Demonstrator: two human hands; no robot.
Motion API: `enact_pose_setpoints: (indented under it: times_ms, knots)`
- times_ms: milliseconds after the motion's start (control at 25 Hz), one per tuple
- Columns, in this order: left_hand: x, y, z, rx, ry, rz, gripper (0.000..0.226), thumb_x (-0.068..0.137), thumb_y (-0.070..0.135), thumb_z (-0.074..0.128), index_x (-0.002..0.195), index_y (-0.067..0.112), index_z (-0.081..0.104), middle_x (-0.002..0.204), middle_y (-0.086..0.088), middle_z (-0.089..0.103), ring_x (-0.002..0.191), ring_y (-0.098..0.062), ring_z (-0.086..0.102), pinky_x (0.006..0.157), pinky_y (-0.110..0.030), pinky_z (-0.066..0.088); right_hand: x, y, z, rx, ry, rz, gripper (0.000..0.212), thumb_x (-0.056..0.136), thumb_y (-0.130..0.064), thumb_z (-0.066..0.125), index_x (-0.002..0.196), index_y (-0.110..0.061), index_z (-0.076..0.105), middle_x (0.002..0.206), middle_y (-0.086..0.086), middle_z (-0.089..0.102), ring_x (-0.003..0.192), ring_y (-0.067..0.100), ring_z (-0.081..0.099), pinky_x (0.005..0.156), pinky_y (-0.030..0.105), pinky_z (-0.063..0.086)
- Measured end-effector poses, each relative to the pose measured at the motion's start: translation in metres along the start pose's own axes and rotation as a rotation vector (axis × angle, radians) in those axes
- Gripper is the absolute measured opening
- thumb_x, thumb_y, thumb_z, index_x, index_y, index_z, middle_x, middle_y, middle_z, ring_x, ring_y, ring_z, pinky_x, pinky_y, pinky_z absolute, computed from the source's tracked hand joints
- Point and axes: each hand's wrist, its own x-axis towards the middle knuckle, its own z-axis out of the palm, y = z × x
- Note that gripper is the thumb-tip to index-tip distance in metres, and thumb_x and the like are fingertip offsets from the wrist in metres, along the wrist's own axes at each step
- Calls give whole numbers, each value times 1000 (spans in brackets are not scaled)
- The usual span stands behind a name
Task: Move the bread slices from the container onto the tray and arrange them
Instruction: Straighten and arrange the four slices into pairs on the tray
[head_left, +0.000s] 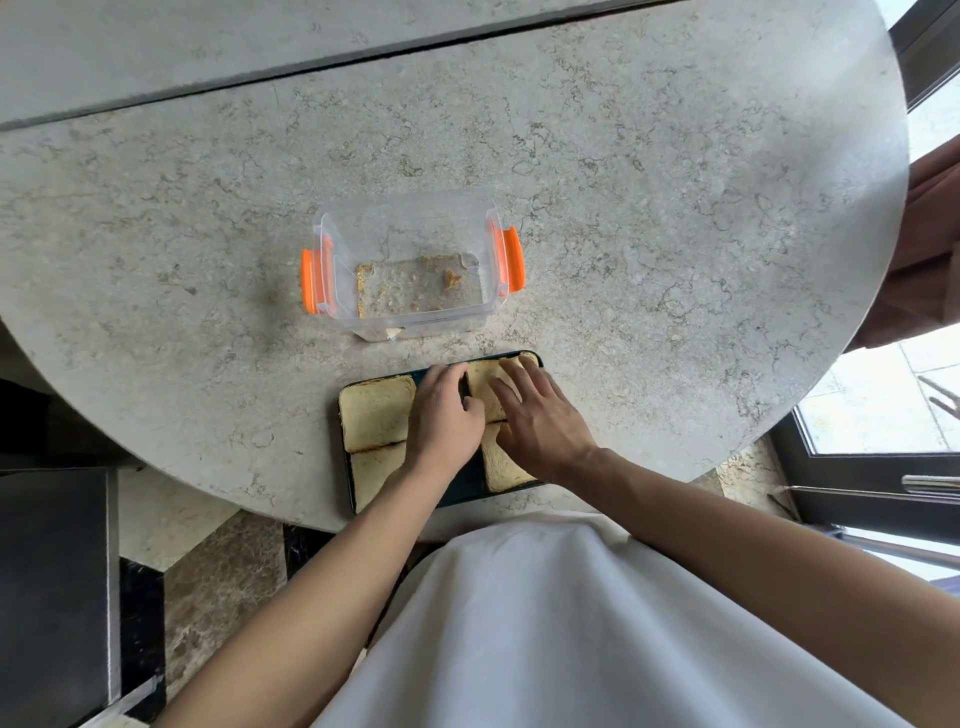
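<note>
Four bread slices (376, 413) on dark tray (460, 491), just nearside of crumb-strewn clear container (410, 270). Left hand (447, 415) loosely curled at tray's middle; right hand (535, 415) open, fingers flat on far-right slice (485, 387).

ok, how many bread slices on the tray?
4 visible: far-left slice, near-left slice, far-right slice under the hands, near-right slice. The hands cover the tray's middle, so more could be hidden.
</note>
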Motion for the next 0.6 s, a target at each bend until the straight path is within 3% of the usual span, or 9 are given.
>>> enact_pose_setpoints:
  times_ms: [120,240,400,600]
  knots:
    - [-16,-29,-13,349,-13,243,48,86,4,55,135,4,55,139,-13,54,134,-30,44,114,-41,36,4,-7,5,-39,-23,-61,63,99,-34,48,157,-16,33,168,14,21,156,38,9,126,51,14]
    - [-36,-61,-18,573,-49,222,51,88,12,58,139,6,52,152,-20,40,146,-37,27,118,-51,27,5,-16,13,-52,-53,-113,59,101,-39,47,156,-22,35,169,13,18,157,36,7,127,52,10]
    - [-44,-82,-19,662,-50,212,56,91,30,59,142,9,48,159,-18,32,148,-37,24,118,-54,24,-1,-18,18,-71,-62,-91,63,101,-40,48,158,-18,32,171,10,14,158,33,3,127,49,8]
    - [-39,-84,-21,666,-45,210,48,89,32,56,133,12,55,155,-17,38,145,-36,30,116,-55,26,-1,-20,15,-81,-53,-86,60,98,-36,51,153,-14,41,167,12,24,156,35,12,126,49,16]
